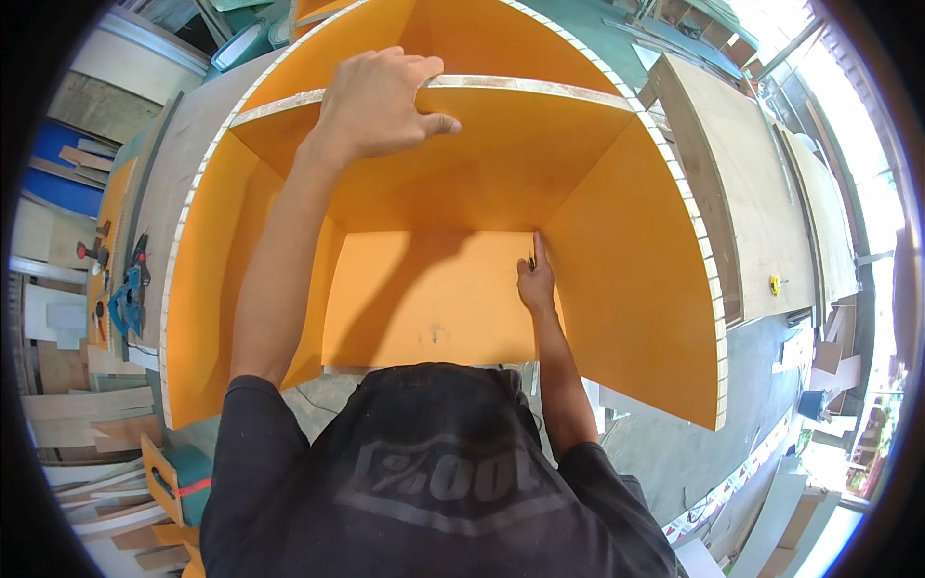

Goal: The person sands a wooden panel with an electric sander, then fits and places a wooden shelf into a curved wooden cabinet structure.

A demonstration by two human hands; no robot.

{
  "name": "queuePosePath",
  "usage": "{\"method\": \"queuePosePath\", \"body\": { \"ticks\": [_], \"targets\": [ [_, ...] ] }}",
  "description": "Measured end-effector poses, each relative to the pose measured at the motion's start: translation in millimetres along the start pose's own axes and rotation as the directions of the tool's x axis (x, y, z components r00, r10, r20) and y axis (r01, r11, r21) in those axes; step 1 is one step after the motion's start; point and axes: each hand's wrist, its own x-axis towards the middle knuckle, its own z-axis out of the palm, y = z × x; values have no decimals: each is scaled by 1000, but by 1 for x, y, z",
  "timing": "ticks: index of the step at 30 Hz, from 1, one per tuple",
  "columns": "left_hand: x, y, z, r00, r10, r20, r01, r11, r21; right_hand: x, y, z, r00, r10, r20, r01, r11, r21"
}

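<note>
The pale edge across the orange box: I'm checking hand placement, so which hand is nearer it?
Left. The left hand is on the pale edge; the right hand is well away from it, lower in the picture, index finger at an inner corner.

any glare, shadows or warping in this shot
Head view: strong glare washes out the daylight area at far right; head view: an arm-shaped shadow crosses the pale orange panel; head view: fisheye bending likely bows the orange cabinet's side edges, and the picture's corners go black; head view: the left hand looks fairly sharp.
</note>
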Motion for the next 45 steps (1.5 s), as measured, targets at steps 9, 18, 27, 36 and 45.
{"method": "queuePosePath", "body": {
  "ticks": [9, 18, 27, 36, 45],
  "targets": [
    [3, 6, 0, 999, -36, 16, 36, 999, 4, 6, 33, 10, 973, -150, -176, 146, 989, -39],
    [4, 11, -10, 994, -99, 40, 100, 994, -35, 0, 13, 11, 972, -123, -202, 129, 992, 16],
    [4, 9, -10, 993, -111, 25, 112, 992, -54, 3, 8, 18, 964, -124, -234, 139, 989, 47],
    [6, 9, -7, 993, -117, 11, 118, 988, -104, 6, 36, 20, 959, -194, -206, 202, 979, 18],
    [5, 9, -12, 988, -141, 69, 145, 987, -66, 4, 5, 12, 988, -64, -143, 69, 997, 30]
  ]
}}
